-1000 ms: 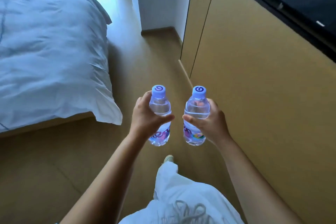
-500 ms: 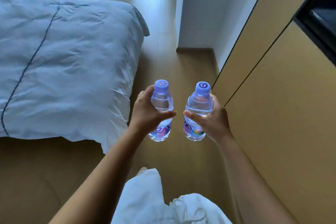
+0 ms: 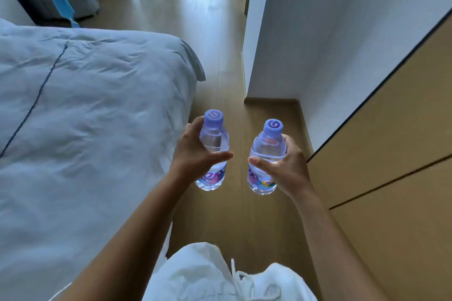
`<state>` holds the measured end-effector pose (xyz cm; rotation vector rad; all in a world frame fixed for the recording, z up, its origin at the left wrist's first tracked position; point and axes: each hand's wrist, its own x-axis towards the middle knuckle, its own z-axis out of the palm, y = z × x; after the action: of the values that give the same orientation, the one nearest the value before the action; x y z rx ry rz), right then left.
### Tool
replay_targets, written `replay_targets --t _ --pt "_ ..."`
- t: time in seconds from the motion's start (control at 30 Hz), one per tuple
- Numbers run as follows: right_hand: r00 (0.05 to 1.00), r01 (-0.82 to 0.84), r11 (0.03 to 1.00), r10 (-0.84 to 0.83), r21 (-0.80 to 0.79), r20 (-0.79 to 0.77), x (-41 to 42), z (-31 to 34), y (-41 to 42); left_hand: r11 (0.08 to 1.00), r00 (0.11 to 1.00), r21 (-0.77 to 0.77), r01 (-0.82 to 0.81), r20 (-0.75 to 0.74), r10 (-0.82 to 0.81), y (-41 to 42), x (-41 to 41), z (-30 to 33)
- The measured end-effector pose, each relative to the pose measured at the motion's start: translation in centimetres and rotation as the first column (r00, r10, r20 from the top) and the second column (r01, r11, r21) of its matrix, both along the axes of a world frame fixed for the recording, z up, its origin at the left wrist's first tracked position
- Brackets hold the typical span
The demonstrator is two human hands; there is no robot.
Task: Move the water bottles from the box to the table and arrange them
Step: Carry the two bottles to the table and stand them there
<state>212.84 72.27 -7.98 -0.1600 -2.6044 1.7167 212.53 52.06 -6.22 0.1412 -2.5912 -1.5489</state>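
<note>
Two water bottles in play here, one per hand. The left hand (image 3: 195, 154) has its fingers wrapped round the left bottle (image 3: 213, 144), and the right hand (image 3: 286, 166) grips the right bottle (image 3: 267, 151) the same way. Both are upright with purple caps, held side by side over the wood floor (image 3: 220, 32), between one bed (image 3: 85, 117) and the tan cabinets (image 3: 391, 154).

Both arms extended forward; left hand (image 3: 195, 154) and right hand (image 3: 286, 166) each gripping, thumbs inward.

Two upright bottles (image 3: 214, 144) (image 3: 267, 154) side by side, apart, bed (image 3: 85, 117) left, cabinet (image 3: 391, 142) right.
</note>
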Motion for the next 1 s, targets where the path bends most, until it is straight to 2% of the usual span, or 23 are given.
replay_targets --t 0.33,0.77,1.0 --pt "0.997 -0.064 0.997 0.066 0.039 -0.045 -19.5 0.1 -2.9 1.0 0.999 -0.013 -0.01 -0.04 0.01 -2.9 -18.9 -0.3" --pt "0.989 -0.144 0.989 0.145 0.022 -0.03 -52.5 -0.5 -3.3 0.991 0.993 -0.083 -0.101 -0.075 0.095 -3.9 -50.9 -1.0" --pt "0.982 -0.186 0.982 0.186 0.032 -0.008 -65.7 -0.7 -5.4 0.992 0.993 -0.066 -0.112 -0.052 0.108 -5.6 -64.0 -0.9"
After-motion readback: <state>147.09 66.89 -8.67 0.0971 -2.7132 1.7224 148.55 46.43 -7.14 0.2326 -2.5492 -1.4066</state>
